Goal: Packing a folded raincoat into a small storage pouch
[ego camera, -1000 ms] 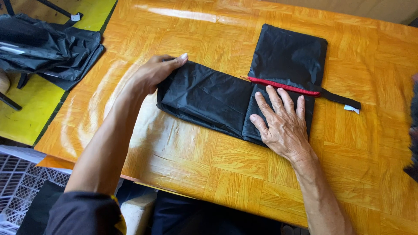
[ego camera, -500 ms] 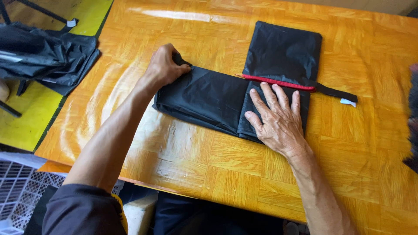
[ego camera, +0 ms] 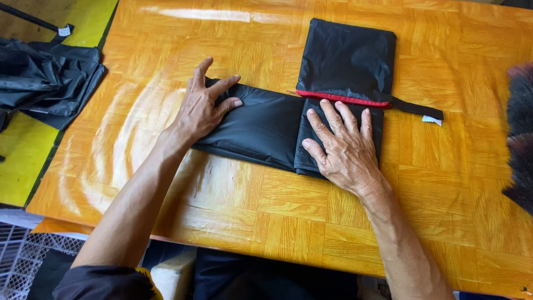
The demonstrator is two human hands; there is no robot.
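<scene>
A black fabric bag [ego camera: 347, 55] with a red zipper strip [ego camera: 341, 98] lies flat on the orange wooden table [ego camera: 444, 183]. A folded black flap [ego camera: 261, 125] of it stretches to the left. My left hand [ego camera: 204, 105] rests flat on the flap's left end, fingers spread. My right hand [ego camera: 341, 147] presses palm down on the fold just below the red zipper. A black strap with a white tag [ego camera: 430, 118] sticks out to the right of the bag.
A pile of black fabric [ego camera: 44, 78] sits on a yellow surface to the left of the table. A dark furry thing [ego camera: 519, 133] shows at the right edge. A white crate [ego camera: 22, 261] stands below the table's near left corner.
My left hand was closed on the flap's left end half a second ago; it has opened and now lies flat on it. The right hand stayed in place.
</scene>
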